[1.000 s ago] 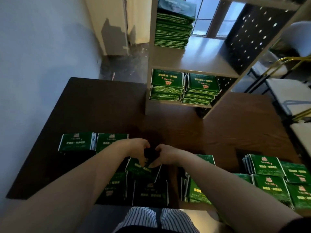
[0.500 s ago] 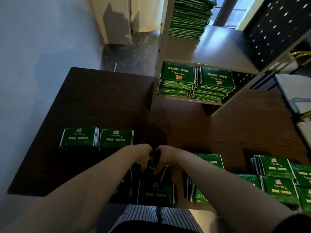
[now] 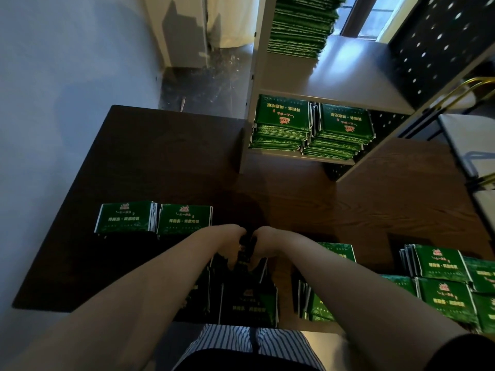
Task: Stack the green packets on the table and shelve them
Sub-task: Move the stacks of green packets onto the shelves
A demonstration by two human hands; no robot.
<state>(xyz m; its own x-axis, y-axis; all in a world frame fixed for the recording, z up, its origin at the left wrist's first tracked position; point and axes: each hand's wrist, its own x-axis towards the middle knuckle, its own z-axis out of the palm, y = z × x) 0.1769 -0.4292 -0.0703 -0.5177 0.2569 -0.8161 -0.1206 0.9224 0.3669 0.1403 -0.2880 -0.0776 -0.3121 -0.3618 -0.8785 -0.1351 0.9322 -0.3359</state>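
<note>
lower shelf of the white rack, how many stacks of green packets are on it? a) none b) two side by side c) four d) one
b: a left stack and a right stack of green packets lie side by side on the lower shelf.

On the dark wooden table (image 3: 166,162), the left grip (image 3: 227,241) and the right grip (image 3: 269,243) meet knuckle to knuckle. Their fingers curl down on a shadowed bundle of green packets (image 3: 246,254), which is over a front stack (image 3: 249,303) at the near edge. Two left stacks (image 3: 155,219) lie side by side, a looser right pile (image 3: 439,266) spreads near the other end, and a white shelf unit (image 3: 255,76) on the far side holds two lower-shelf stacks (image 3: 284,121) and a taller upper-shelf stack (image 3: 297,28).
</note>
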